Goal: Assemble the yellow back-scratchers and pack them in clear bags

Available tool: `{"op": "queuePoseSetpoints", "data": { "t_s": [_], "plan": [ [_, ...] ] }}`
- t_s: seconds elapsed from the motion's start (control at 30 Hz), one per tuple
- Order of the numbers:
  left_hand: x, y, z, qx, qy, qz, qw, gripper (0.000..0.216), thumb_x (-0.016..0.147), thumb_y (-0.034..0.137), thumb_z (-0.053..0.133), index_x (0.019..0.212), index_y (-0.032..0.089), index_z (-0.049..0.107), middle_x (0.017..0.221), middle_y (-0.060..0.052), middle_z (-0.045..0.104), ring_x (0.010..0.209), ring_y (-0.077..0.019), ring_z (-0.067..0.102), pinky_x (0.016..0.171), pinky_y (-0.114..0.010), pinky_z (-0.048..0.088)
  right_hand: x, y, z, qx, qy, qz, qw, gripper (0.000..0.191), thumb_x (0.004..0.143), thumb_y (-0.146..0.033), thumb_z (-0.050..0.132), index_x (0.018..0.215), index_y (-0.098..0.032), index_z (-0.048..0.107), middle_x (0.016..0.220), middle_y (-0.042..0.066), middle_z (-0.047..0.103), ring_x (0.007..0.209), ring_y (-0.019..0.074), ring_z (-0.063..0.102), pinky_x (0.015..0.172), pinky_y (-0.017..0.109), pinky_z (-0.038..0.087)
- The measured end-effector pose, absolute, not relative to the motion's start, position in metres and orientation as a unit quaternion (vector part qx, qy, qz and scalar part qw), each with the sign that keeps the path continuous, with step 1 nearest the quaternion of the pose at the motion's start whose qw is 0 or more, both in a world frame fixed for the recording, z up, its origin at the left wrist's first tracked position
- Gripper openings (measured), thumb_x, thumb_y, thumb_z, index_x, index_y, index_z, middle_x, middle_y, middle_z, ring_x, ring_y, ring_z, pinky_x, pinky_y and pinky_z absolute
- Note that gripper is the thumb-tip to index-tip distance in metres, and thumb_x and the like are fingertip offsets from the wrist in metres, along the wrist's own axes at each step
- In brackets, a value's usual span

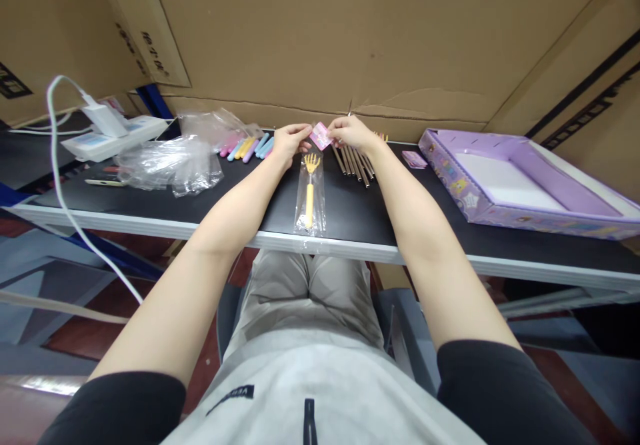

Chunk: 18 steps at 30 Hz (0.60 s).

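Between my two hands is a small pink card (321,136), held up over the back of the black table. My left hand (291,142) pinches its left edge and my right hand (351,133) grips its right edge. Just below lies a yellow back scratcher (309,195) with a claw-shaped head, inside a clear plastic sleeve (321,215) that reaches the table's front edge. Under and beside my right hand, several metal rods (354,163) lie side by side. Near my left hand is a row of pink, blue, yellow and purple handles (247,148).
Clear plastic sleeves (175,162) are heaped on the left, near a white power strip (117,135) with a charger and hanging cable (57,165). To the right, a few pink cards (414,159) lie beside a purple box (480,212). Cardboard (320,38) walls the back.
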State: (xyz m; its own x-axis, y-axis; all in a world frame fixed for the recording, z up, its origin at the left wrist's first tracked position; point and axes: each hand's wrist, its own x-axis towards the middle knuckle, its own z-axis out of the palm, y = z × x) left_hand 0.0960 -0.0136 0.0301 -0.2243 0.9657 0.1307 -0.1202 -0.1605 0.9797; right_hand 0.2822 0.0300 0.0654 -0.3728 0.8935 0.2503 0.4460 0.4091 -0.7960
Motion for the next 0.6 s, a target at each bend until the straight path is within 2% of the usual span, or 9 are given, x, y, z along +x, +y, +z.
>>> {"op": "queuePoseSetpoints", "data": {
  "t_s": [0.1, 0.23, 0.37, 0.5, 0.6],
  "plan": [
    [0.095, -0.010, 0.027, 0.453, 0.477, 0.615, 0.436, 0.008, 0.103, 0.014, 0.084, 0.110, 0.012, 0.084, 0.089, -0.003, 0.085, 0.054, -0.0045, 0.069, 0.056, -0.013, 0.052, 0.280, 0.030, 0.065, -0.436, -0.763, 0.324, 0.350, 0.025, 0.087, -0.003, 0.074, 0.074, -0.021, 0.064, 0.062, -0.001, 0.060, 0.060, 0.0143, 0.058, 0.062, 0.027, 0.057],
    [0.095, -0.009, 0.027, 0.453, 0.478, 0.610, 0.440, 0.001, 0.103, 0.012, 0.081, 0.104, 0.012, 0.082, 0.082, -0.001, 0.082, 0.055, -0.0059, 0.069, 0.057, -0.015, 0.052, 0.274, 0.029, 0.064, -0.440, -0.760, 0.326, 0.349, 0.026, 0.092, -0.007, 0.075, 0.076, -0.023, 0.060, 0.060, -0.003, 0.057, 0.055, 0.0143, 0.057, 0.055, 0.026, 0.054],
    [0.098, -0.014, 0.032, 0.437, 0.480, 0.617, 0.445, 0.014, 0.105, 0.007, 0.075, 0.093, 0.014, 0.076, 0.072, 0.002, 0.075, 0.052, -0.0063, 0.065, 0.057, -0.016, 0.050, 0.268, 0.023, 0.063, -0.449, -0.757, 0.325, 0.345, 0.030, 0.101, -0.009, 0.073, 0.078, -0.022, 0.058, 0.062, -0.003, 0.059, 0.053, 0.0136, 0.060, 0.054, 0.024, 0.052],
    [0.102, -0.020, 0.036, 0.422, 0.487, 0.628, 0.436, 0.021, 0.105, 0.003, 0.070, 0.088, 0.015, 0.071, 0.069, 0.004, 0.071, 0.050, -0.0063, 0.061, 0.058, -0.017, 0.050, 0.265, 0.022, 0.061, -0.442, -0.760, 0.322, 0.352, 0.034, 0.108, -0.031, 0.082, 0.084, -0.023, 0.059, 0.067, -0.002, 0.061, 0.057, 0.0137, 0.064, 0.057, 0.025, 0.055],
    [0.104, -0.022, 0.038, 0.425, 0.488, 0.629, 0.431, 0.025, 0.107, 0.002, 0.068, 0.086, 0.016, 0.069, 0.066, 0.005, 0.068, 0.049, -0.0059, 0.059, 0.055, -0.016, 0.048, 0.264, 0.026, 0.058, -0.437, -0.768, 0.304, 0.355, 0.044, 0.099, -0.049, 0.095, 0.087, -0.023, 0.061, 0.070, -0.001, 0.064, 0.061, 0.0159, 0.067, 0.060, 0.029, 0.059]
  ]
}}
